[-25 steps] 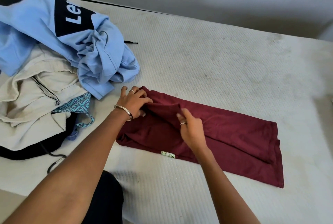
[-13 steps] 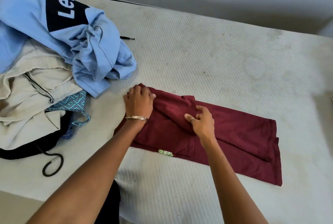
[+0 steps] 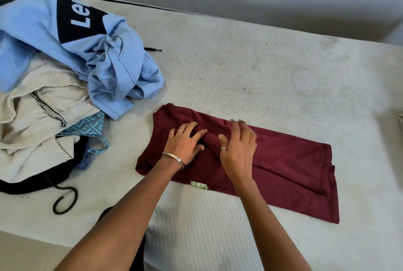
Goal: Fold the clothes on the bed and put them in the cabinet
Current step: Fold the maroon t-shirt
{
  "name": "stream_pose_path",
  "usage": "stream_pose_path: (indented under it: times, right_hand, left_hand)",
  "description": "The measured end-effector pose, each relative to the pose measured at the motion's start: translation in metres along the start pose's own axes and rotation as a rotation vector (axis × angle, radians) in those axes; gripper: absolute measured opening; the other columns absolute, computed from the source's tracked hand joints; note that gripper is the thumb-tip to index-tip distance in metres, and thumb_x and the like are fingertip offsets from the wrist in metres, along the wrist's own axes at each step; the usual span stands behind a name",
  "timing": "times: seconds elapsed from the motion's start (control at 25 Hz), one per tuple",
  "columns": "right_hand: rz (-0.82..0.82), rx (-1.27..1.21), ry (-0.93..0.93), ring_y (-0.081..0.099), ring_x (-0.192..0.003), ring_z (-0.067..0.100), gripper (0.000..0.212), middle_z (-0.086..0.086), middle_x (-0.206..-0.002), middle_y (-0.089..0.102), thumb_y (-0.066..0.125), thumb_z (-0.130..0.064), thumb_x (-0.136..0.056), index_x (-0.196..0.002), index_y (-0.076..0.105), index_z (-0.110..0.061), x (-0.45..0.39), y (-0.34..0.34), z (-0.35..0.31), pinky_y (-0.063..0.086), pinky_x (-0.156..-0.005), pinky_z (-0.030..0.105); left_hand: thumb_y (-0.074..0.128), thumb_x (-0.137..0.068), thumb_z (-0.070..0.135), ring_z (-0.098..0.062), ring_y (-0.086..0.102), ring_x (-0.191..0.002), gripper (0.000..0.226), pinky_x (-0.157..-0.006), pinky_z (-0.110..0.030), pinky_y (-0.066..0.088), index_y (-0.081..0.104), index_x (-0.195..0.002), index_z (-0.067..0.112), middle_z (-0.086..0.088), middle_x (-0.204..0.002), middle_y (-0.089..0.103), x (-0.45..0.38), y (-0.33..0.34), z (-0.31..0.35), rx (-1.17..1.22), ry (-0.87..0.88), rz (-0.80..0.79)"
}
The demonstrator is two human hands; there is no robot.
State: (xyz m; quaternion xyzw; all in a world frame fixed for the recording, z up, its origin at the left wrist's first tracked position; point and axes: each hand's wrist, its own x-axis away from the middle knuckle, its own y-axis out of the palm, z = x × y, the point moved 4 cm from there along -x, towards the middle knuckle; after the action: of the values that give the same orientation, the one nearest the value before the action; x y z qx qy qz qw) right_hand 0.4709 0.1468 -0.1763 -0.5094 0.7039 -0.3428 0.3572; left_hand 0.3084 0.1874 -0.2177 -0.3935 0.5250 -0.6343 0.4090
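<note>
Maroon garment (image 3: 283, 168) folded into a long strip lies flat on the white mattress (image 3: 261, 70) at centre-right, left hand (image 3: 185, 145) and right hand (image 3: 238, 150) both flat on its left half, fingers spread and grasping nothing, unfolded clothes pile (image 3: 54, 74) far left.

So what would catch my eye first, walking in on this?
Probably the maroon garment, folded into a long strip on the white mattress, with the left hand and right hand pressed flat on its left end. Next, the heap at far left, topped by a crumpled light blue sweatshirt.
</note>
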Motion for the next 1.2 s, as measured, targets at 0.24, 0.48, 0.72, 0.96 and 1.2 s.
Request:
stream_pose_path:
  times: [0.24,0.48,0.72,0.96,1.2]
  right_hand:
    - [-0.516,0.319,-0.159,-0.01,-0.151,0.024,0.076,-0.007,-0.165,-0.005,0.018,-0.076,-0.089,-0.155,0.012,-0.039,0.004,0.037,0.036,-0.016,-0.113,0.058]
    - [-0.128,0.305,-0.347,0.054,-0.111,0.029,0.046,0.007,-0.117,0.062,0.079,-0.041,-0.075,-0.11,0.067,-0.014,0.007,0.043,-0.028,0.043,-0.091,0.049]
    - [0.011,0.331,-0.397,0.055,-0.072,0.029,0.021,0.008,-0.079,0.06,0.071,0.002,-0.062,-0.08,0.066,-0.009,-0.008,0.054,-0.032,0.044,-0.068,0.041]
    - [-0.126,0.198,-0.43,0.056,-0.082,0.028,0.018,0.006,-0.093,0.059,0.063,-0.012,-0.083,-0.1,0.067,-0.011,0.012,0.056,-0.021,0.043,-0.067,0.041]
    - [0.065,-0.055,0.07,0.049,-0.111,0.032,0.033,0.01,-0.122,0.058,0.047,-0.03,-0.096,-0.119,0.065,-0.014,0.006,0.003,0.051,0.042,-0.085,0.046]
  left_hand:
    - [0.058,-0.086,0.028,-0.032,0.058,-0.096,0.031,-0.08,-0.043,0.05,0.065,-0.114,0.017,-0.01,-0.109,0.059,0.025,-0.002,-0.036,0.434,-0.353,0.318]
    - [0.061,-0.093,0.024,-0.022,0.066,-0.066,0.015,-0.063,-0.031,0.055,0.068,-0.096,0.011,-0.01,-0.084,0.071,0.011,-0.013,-0.07,0.83,-0.7,0.137]
    - [0.077,-0.08,0.031,-0.028,0.069,-0.056,0.031,-0.052,-0.037,0.059,0.063,-0.087,0.004,-0.018,-0.075,0.068,-0.038,-0.02,-0.079,1.407,-1.115,0.063]
    - [0.07,-0.083,0.027,-0.026,0.061,-0.09,0.027,-0.073,-0.026,0.042,0.064,-0.095,0.003,-0.013,-0.1,0.068,-0.033,-0.031,-0.084,0.983,-1.139,0.443]
    - [0.076,-0.076,0.027,-0.04,0.054,-0.106,0.047,-0.081,-0.048,0.049,0.058,-0.115,0.008,-0.021,-0.12,0.053,-0.012,-0.041,-0.021,0.226,-0.473,0.466]
